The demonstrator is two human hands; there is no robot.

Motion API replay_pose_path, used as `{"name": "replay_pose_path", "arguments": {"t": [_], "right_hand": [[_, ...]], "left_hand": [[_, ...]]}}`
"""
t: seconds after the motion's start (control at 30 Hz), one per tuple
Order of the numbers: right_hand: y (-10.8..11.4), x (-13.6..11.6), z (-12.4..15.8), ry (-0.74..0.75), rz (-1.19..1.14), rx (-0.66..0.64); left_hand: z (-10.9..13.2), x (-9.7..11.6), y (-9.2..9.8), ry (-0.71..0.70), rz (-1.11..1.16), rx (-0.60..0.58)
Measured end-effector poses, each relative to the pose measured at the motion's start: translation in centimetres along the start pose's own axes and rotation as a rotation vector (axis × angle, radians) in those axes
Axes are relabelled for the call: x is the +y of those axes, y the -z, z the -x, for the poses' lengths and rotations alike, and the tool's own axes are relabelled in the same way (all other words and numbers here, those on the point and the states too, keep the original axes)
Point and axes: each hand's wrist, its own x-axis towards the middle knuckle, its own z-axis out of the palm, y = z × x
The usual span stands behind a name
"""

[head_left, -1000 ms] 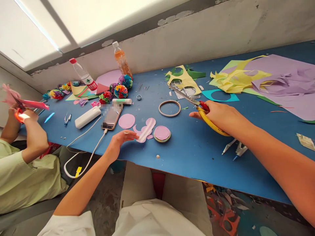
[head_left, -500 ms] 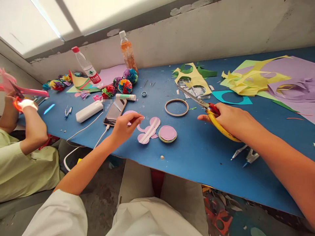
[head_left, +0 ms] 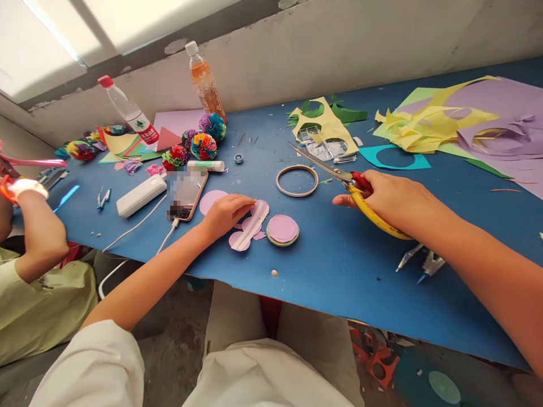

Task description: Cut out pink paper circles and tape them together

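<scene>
Two hands out over the blue, and my right hand was closed round steel scissors, yellow and red at the handles, right of the smooth, round ring, blades angled past its far side! Left of the ring and nearer me, my left hand had its fingers bunched at the upper edge of the lobed lilac paper, flat and pale-striped; whether they pinched it, I couldn't tell. Just on my side of the ring sat a stack of thin paper discs, lilac on top. Behind it lay a holed yellow sheet; well off to its right, curling yellow offcuts. Matte blue tabletop ran under everything, up to a scuffed, pale wall beyond the ring. The count: one ring, one phone left of it, two plastic bottles farther back on that side, one co-worker at its far left.
</scene>
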Motion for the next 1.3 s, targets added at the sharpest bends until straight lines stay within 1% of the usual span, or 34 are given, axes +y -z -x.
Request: {"name": "replay_pose_path", "arguments": {"t": [0.13, 0.33, 0.53, 0.7, 0.87, 1.1, 1.2, 1.3], "right_hand": [[0.1, 0.0, 0.1, 0.006, -0.009, 0.007], [0.1, -0.1, 0.1, -0.009, -0.005, -0.009], [-0.2, -0.1, -0.2, 0.001, 0.020, -0.011], [-0.3, 0.1, -0.3, 0.028, 0.048, -0.005], [-0.1, 0.1, 0.0, 0.053, 0.020, -0.015], [-0.4, 0.4, -0.3, 0.077, -0.010, 0.009], [-0.5, 0.5, -0.5, 0.060, 0.000, -0.009], [-0.6, 0.5, -0.5, 0.060, 0.003, -0.013]], "left_hand": [[-0.2, 0.0, 0.1, 0.015, 0.028, -0.026], [-0.1, -0.2, -0.1, -0.017, 0.035, 0.026], [-0.1, -0.1, -0.2, -0.038, 0.016, 0.032], [-0.3, 0.1, 0.1, -0.036, -0.053, -0.038], [-0.5, 0.1, 0.1, -0.027, -0.082, -0.109], [-0.6, 0.1, 0.3, -0.003, -0.076, -0.182], [-0.7, 0.0, 0.6, -0.024, -0.061, -0.217], [-0.7, 0.1, 1.2, -0.079, -0.090, -0.264]]}}
